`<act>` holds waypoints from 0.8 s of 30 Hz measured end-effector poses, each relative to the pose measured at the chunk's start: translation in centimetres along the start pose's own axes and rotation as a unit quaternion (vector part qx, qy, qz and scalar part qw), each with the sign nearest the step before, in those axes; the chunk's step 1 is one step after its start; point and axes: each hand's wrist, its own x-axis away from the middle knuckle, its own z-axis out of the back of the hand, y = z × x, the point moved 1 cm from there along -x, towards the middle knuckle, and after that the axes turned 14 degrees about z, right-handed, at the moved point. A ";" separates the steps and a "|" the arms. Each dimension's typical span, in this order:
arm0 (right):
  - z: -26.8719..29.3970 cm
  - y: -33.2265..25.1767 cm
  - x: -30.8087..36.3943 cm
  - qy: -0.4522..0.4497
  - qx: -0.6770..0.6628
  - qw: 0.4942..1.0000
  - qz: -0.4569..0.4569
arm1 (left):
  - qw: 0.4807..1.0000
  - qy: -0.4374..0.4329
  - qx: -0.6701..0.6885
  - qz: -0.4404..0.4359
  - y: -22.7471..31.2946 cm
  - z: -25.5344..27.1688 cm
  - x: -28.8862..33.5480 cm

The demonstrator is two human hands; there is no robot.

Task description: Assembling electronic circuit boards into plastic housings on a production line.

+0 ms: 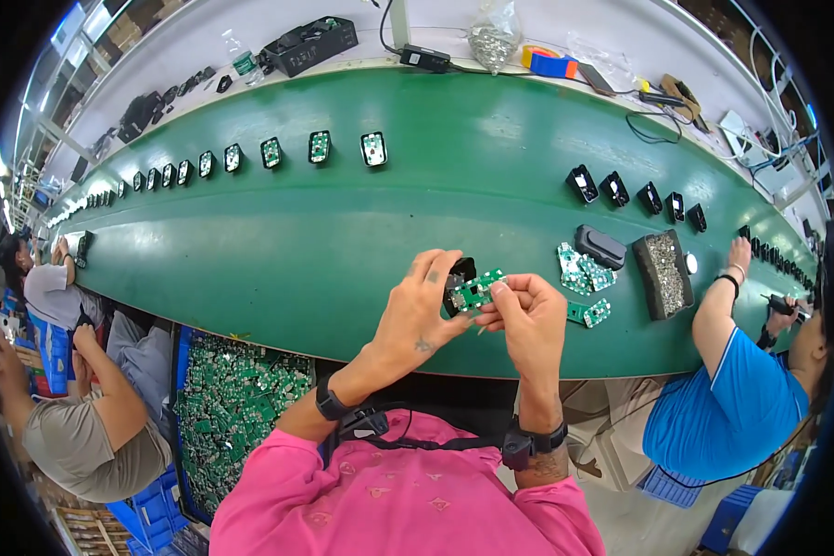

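Above the near part of the green workbench, my left hand (pixel 419 301) wraps round a small black plastic housing (pixel 461 271), its open side turned to the right. Between thumb and fingers my right hand (pixel 528 315) pinches a green circuit board (pixel 477 290). The board overlaps the housing's opening; whether it sits inside I cannot tell. To the right of my hands lie a pile of loose green boards (pixel 584 271) and two more boards (pixel 589 313) nearer me. Beside the pile rests a dark closed case (pixel 600 246).
A dark tray of small metal parts (pixel 663 275) stands right of the boards. Housings with boards (pixel 320 146) line the far left; black housings (pixel 613 189) line the right. A bin of boards (pixel 236 398) is at my left. A co-worker in blue (pixel 727 398) works at right, others at left.
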 end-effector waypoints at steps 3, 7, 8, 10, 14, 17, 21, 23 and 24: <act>0.0 -0.1 0.8 0.005 -0.017 1.000 -0.015 | 1.000 0.012 0.008 -0.003 -0.3 0.7 0.1; -0.2 -0.2 1.6 0.006 -0.062 0.998 -0.018 | 0.999 0.025 0.022 -0.003 -0.6 1.3 0.3; -0.2 -0.4 1.7 0.009 -0.086 0.996 -0.019 | 0.999 0.023 0.024 0.012 -0.6 1.4 0.3; -0.3 -0.9 1.6 0.012 -0.080 0.997 -0.015 | 0.999 0.024 0.035 0.008 -0.8 1.5 0.4; -0.4 -1.3 1.3 0.020 -0.082 0.996 -0.010 | 0.999 0.004 0.036 0.000 -0.5 1.7 0.7; -0.7 -1.6 1.3 0.000 -0.049 0.999 -0.003 | 1.000 0.001 0.021 -0.004 -0.4 1.6 0.9; -1.0 -1.3 1.3 -0.021 -0.020 1.000 -0.011 | 1.000 0.012 0.016 -0.003 -0.7 1.7 0.9; -1.0 -1.3 1.4 -0.016 -0.020 1.000 -0.009 | 0.999 0.033 0.000 -0.027 -0.9 1.6 0.9; -1.1 -1.2 1.4 -0.016 -0.019 1.000 -0.009 | 0.999 0.032 0.001 -0.027 -1.0 1.6 0.9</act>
